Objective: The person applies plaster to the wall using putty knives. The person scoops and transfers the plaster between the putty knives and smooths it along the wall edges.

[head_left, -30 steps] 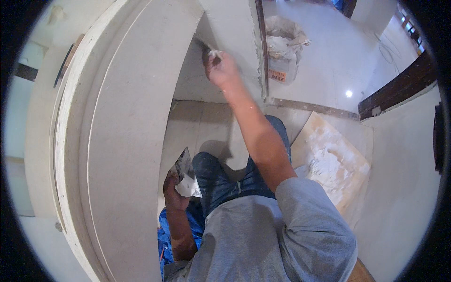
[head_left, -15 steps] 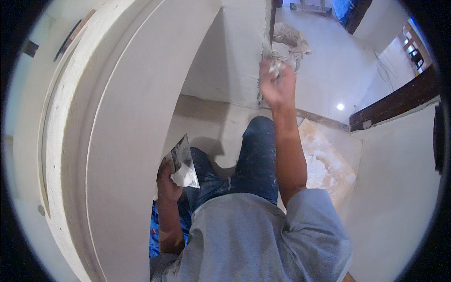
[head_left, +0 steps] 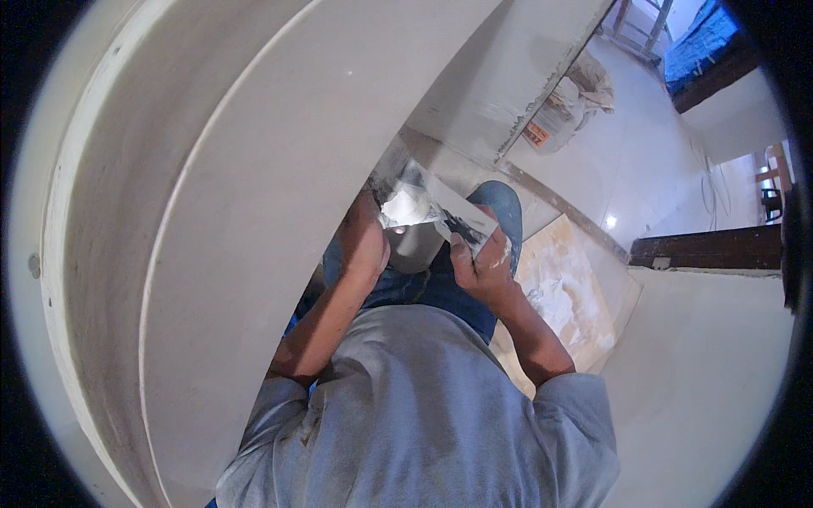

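Observation:
My left hand (head_left: 364, 240) is closed around a wide putty knife, held in front of my lap. A lump of white filler paste (head_left: 405, 206) sits on its metal blade (head_left: 396, 168). My right hand (head_left: 484, 271) grips a second putty knife (head_left: 457, 212), with the thumb pressed along the near side. Its blade angles up and left toward the paste, and the edges of the two blades meet or nearly meet there. Both handles are hidden by my fingers. White smears mark my right hand. My knees, in blue jeans, are below the blades.
A curved pale panel (head_left: 246, 220) fills the left side, close to my left arm. By my right forearm lies a board (head_left: 584, 309) smeared with white paste. A rough wall edge (head_left: 542, 100) and an open bag (head_left: 584, 93) stand ahead. A dark wooden beam (head_left: 720, 247) lies right.
My right hand has come down from beside the rough wall edge to the blade in my left hand. My left hand has moved up and right. The view has turned and shifted.

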A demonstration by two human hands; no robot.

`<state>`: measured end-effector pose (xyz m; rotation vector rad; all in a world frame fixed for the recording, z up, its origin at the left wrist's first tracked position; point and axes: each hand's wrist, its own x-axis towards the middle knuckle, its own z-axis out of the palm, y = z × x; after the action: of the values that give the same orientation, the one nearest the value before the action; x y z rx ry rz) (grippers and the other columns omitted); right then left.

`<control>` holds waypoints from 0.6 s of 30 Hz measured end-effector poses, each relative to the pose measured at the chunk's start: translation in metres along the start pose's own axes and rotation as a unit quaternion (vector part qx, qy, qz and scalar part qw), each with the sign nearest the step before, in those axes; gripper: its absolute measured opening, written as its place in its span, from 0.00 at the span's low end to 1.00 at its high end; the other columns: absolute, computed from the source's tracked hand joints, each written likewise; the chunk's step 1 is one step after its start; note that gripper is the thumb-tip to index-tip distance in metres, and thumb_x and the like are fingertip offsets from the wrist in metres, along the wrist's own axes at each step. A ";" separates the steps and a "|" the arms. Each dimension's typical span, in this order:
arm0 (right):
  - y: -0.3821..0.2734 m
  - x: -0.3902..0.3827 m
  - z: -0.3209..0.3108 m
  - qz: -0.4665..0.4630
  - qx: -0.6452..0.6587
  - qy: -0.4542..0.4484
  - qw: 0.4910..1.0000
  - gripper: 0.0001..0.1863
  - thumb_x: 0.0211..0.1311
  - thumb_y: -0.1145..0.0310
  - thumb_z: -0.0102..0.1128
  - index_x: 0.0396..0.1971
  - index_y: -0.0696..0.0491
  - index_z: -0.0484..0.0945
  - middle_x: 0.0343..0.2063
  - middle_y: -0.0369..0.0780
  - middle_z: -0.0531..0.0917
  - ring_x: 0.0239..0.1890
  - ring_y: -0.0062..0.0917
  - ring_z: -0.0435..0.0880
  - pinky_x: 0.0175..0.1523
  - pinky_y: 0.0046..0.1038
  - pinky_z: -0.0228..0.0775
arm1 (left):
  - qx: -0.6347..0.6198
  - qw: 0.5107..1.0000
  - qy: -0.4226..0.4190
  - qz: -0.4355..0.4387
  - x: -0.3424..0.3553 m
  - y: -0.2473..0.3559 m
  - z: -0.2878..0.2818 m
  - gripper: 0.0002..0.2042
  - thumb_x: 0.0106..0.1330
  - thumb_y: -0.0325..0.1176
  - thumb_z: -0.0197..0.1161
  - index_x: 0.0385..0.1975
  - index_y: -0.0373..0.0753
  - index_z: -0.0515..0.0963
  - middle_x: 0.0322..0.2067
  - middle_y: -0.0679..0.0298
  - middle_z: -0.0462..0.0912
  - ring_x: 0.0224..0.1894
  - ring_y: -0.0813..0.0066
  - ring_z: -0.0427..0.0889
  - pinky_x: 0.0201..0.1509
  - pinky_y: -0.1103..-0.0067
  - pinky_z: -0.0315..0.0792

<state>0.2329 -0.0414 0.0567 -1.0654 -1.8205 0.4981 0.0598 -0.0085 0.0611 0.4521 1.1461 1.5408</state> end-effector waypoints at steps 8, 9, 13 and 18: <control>0.000 0.014 0.019 -0.027 -0.143 -0.150 0.978 0.28 0.47 0.76 0.56 0.53 0.63 0.68 0.44 0.51 0.72 0.40 0.45 0.77 0.48 0.39 0.71 | 0.014 0.999 0.023 0.030 0.014 -0.021 -0.040 0.17 0.68 0.35 0.50 0.52 0.34 0.65 0.44 0.56 0.76 0.44 0.64 0.78 0.41 0.73 0.75; 0.004 0.013 0.021 -0.024 -0.156 -0.168 0.973 0.28 0.47 0.76 0.55 0.53 0.63 0.68 0.44 0.50 0.72 0.41 0.45 0.76 0.49 0.39 0.71 | -0.001 1.000 0.011 0.015 0.011 -0.020 -0.044 0.18 0.67 0.35 0.50 0.54 0.33 0.65 0.45 0.55 0.76 0.44 0.65 0.78 0.39 0.73 0.76; 0.039 0.000 0.039 -0.030 -0.247 -0.237 0.939 0.27 0.46 0.76 0.54 0.52 0.61 0.69 0.43 0.49 0.73 0.41 0.45 0.76 0.49 0.40 0.70 | 0.007 0.995 -0.062 -0.078 0.012 -0.002 -0.058 0.20 0.66 0.34 0.51 0.56 0.34 0.64 0.46 0.55 0.75 0.44 0.66 0.79 0.33 0.74 0.76; 0.061 0.020 0.015 0.056 -0.168 -0.147 0.973 0.17 0.53 0.77 0.54 0.46 0.60 0.74 0.39 0.47 0.79 0.39 0.37 0.80 0.44 0.31 0.72 | 0.544 0.815 -0.159 0.123 0.024 -0.002 -0.090 0.22 0.64 0.37 0.54 0.56 0.37 0.66 0.47 0.56 0.75 0.43 0.69 0.79 0.34 0.73 0.76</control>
<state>0.2442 0.0096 0.0171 -1.3894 -2.1662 0.4410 -0.0173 -0.0247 0.0110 1.6098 1.6577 0.7921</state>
